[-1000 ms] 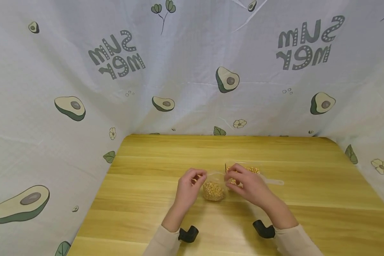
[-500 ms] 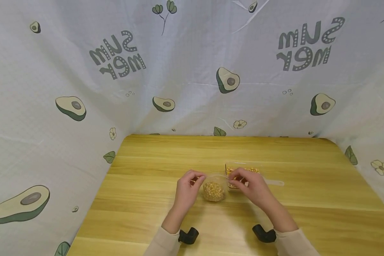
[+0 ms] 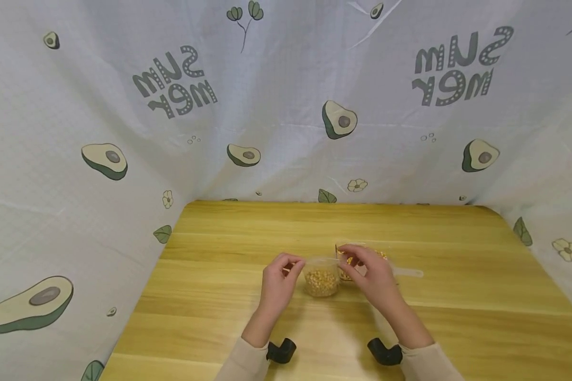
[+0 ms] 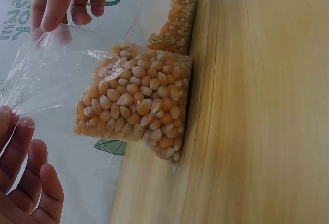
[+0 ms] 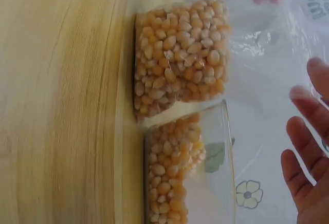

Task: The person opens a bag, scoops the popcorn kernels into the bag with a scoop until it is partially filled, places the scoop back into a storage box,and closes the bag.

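A clear plastic bag partly filled with corn kernels stands on the table between both hands. My left hand pinches the bag's top edge at the left corner with thumb and forefinger. At the opposite corner my right hand pinches the same edge, so the upper film is stretched between them. Just beside the bag, partly behind the right hand, is a clear box with more corn kernels inside. In the right wrist view the bag's filled bottom rests on the wood.
From the box a pale, translucent handle sticks out to the right; what it belongs to is hidden. The wooden table reaches back to a white cloth printed with avocados, which also hangs at both sides.
The right hand and forearm have shifted slightly, the forearm to the left. The bag has tipped and moved a little to the right. My left hand has stayed nearly still, both grips kept.
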Available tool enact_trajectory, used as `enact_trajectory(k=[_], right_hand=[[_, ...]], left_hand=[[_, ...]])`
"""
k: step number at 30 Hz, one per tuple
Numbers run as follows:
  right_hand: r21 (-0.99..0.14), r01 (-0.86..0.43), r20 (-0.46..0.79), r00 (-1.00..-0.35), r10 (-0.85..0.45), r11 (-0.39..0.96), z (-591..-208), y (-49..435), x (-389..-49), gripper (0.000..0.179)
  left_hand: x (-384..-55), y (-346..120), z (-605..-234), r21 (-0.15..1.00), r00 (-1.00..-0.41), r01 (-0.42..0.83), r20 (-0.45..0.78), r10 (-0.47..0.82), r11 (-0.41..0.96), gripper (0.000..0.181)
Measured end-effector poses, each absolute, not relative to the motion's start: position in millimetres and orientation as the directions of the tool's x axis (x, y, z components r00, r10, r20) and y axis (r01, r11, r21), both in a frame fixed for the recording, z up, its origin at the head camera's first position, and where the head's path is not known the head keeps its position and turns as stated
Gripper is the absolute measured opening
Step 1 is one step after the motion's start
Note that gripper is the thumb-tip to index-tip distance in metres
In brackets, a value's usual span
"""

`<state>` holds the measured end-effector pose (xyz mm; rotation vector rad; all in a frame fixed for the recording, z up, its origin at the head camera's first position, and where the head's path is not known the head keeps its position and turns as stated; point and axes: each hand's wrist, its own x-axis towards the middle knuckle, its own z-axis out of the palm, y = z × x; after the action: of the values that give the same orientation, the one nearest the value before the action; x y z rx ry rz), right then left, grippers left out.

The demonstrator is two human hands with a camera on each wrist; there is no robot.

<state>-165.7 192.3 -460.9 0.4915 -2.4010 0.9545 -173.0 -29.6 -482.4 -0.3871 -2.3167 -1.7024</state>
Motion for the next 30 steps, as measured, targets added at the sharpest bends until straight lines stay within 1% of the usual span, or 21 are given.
enact_trajectory(k=[3, 5, 11, 14, 21, 30], right_hand=[[-0.537, -0.494, 0.548, -0.821, -0.163, 0.684, -460.1, 187.8, -166.4, 0.044], [-0.548, -0.493, 0.530, -0.830, -0.176, 0.676, -459.1, 184.1, -167.4, 0.042], [-0.540, -0.506, 0.535, -0.823, -0.189, 0.672, -456.5, 172.2, -172.6, 0.020], [-0.541, -0.501, 0.547, -0.820, -0.170, 0.675, -456.8, 168.9, -173.7, 0.015], [-0.561, -0.498, 0.557, -0.818, -0.143, 0.661, -460.0, 166.9, -174.9, 0.014], [-0.590, -0.492, 0.543, -0.828, -0.136, 0.640, -461.2, 166.5, -174.7, 0.013]], left_hand=[[-173.0, -28.3, -482.6, 0.889, -0.933, 0.357, 0.355, 0.062, 0.287, 0.013], [-172.7, -27.5, -482.5, 0.887, -0.931, 0.363, 0.359, 0.066, 0.285, 0.013], [-172.4, -25.0, -482.9, 0.895, -0.936, 0.351, 0.347, 0.064, 0.277, 0.011], [-173.1, -23.4, -482.7, 0.900, -0.940, 0.339, 0.332, 0.071, 0.275, 0.011], [-174.2, -22.2, -479.1, 0.912, -0.948, 0.316, 0.296, 0.114, 0.262, 0.010], [-176.0, -21.0, -479.0, 0.924, -0.951, 0.307, 0.290, 0.104, 0.230, 0.008]])
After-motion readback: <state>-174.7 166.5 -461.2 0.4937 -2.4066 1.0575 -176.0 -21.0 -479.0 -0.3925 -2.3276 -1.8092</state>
